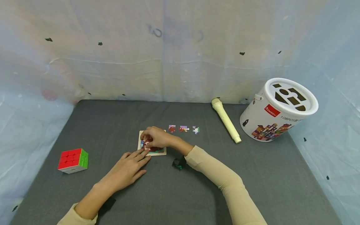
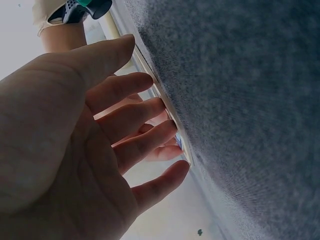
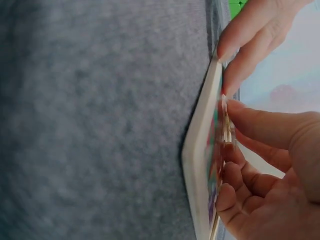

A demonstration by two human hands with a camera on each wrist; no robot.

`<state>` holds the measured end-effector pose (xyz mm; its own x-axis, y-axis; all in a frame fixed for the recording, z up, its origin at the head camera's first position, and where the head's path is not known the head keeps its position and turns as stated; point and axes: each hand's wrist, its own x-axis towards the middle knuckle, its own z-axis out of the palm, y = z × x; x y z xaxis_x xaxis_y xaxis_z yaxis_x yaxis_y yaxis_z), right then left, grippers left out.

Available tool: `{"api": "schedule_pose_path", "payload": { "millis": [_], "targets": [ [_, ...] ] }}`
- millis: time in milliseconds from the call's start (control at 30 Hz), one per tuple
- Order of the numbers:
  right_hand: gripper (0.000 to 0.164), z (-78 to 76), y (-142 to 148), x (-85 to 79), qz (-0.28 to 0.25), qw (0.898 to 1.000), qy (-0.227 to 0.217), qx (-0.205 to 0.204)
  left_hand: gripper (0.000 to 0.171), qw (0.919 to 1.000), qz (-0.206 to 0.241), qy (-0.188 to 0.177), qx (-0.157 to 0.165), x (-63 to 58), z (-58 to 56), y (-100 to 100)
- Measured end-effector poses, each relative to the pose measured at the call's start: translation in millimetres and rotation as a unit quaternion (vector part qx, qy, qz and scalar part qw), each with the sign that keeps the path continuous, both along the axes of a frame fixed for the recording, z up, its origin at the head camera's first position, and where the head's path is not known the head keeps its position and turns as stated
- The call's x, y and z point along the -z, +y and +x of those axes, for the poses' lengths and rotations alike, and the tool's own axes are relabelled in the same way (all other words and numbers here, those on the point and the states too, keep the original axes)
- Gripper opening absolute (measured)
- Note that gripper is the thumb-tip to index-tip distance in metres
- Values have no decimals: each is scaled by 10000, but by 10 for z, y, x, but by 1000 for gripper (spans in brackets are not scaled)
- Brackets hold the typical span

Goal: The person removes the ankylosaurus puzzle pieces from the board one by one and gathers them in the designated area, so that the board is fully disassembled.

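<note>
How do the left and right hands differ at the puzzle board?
Fingers: the left hand has its fingers spread and fairly straight; the right hand has its fingers curled.
Contact: the left hand's fingertips touch the near edge of the puzzle board; the right hand works over its picture, apparently pinching a puzzle piece.
Shared: both are bare, below beige sleeves.

A grey cloth-covered counter [image 1: 180,197] carries a red, green and white puzzle cube [image 1: 73,160], a pale-framed rectangular picture puzzle [image 1: 158,153], three small multicoloured jigsaw pieces [image 1: 183,128] in a row, a long pale-yellow rod [image 1: 226,121] and a white cylindrical bucket [image 1: 260,115].
</note>
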<state>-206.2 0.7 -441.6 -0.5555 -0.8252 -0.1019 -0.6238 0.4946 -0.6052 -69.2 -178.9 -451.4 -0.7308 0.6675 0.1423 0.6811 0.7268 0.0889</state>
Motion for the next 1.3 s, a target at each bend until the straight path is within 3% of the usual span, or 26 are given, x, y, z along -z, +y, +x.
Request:
{"api": "schedule_pose_path", "payload": {
  "millis": [300, 533, 733, 867, 1067, 1300],
  "targets": [
    [32, 6, 38, -18, -79, 9997, 236, -21, 56, 9999, 95, 60, 60, -5, -15, 13],
    [32, 12, 144, -54, -608, 9977, 220, 220, 55, 10000, 68, -34, 56, -2, -24, 27],
    [29, 15, 379, -71, -1065, 9931, 137, 462, 56, 9999, 61, -91, 12, -13, -19, 38],
    [28, 18, 580, -64, -1201, 9903, 447, 536, 56, 9999, 80, -113, -24, -15, -14, 41],
    [27, 47, 875, -23, -1169, 9863, 847, 802, 56, 9998, 109, -132, -50, -9, -3, 38],
    [28, 76, 1048, 60, -1046, 9873, 802, 890, 56, 9998, 168, -101, -69, -14, 19, 18]
  ]
}}
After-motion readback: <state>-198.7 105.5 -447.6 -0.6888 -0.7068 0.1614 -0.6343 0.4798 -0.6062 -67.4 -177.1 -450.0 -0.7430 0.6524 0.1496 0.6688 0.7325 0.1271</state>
